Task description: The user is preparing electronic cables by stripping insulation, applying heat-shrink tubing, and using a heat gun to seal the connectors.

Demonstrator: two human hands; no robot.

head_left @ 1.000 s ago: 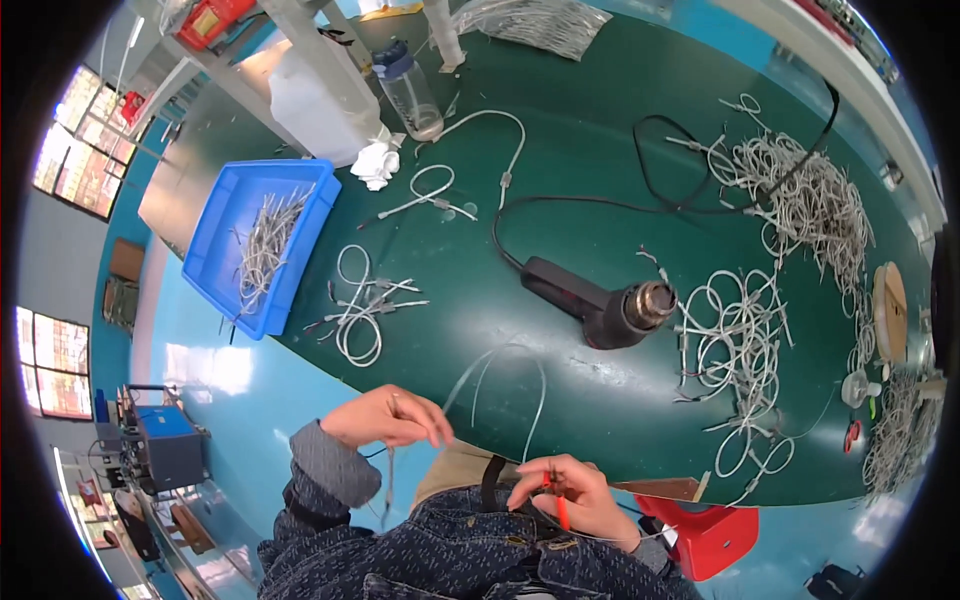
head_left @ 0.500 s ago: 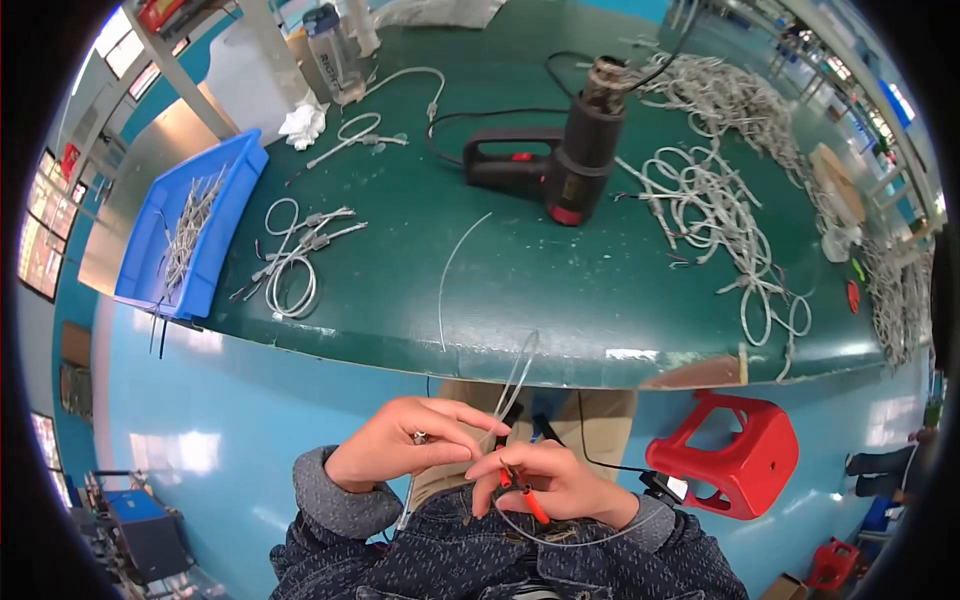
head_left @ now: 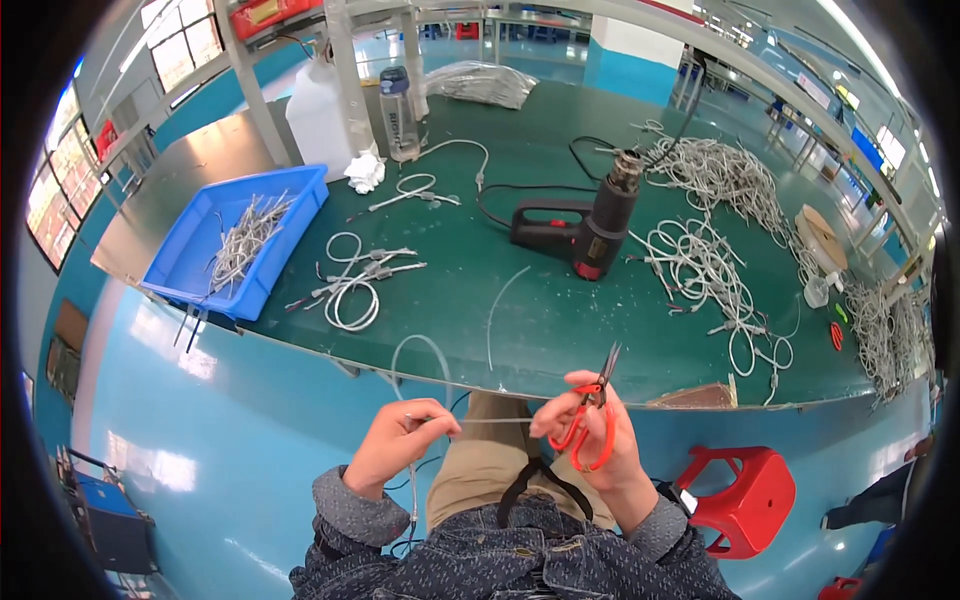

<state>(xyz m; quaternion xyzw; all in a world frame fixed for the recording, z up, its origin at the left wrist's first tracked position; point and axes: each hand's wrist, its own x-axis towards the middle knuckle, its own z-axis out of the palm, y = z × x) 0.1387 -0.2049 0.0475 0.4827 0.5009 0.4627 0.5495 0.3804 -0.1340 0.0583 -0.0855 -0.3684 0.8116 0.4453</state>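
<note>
My left hand [head_left: 400, 440] is closed in a pinch on a thin whitish cable [head_left: 418, 338]. The cable loops up above that hand toward the table's front edge, and a grey length hangs below it. A straight thin strand runs from the left fingertips across to my right fingers; whether it is part of the same cable I cannot tell. In my right hand [head_left: 622, 455] is a pair of scissors [head_left: 609, 370] with red handles, the blades pointing up and nearly together. Both hands are over my lap, in front of the green table [head_left: 450, 300].
On the table lie a black heat gun [head_left: 598, 225], a blue tray [head_left: 175, 265] of short cables, cable bundles [head_left: 350, 285] and a tangled cable heap [head_left: 700, 265]. A water bottle [head_left: 399, 115] stands behind. A red stool [head_left: 765, 490] is at the right on the floor.
My hands have moved apart, with the thin strand now stretched between them. The scissors have swung from pointing down to pointing up in my right hand. The view has tilted upward.
</note>
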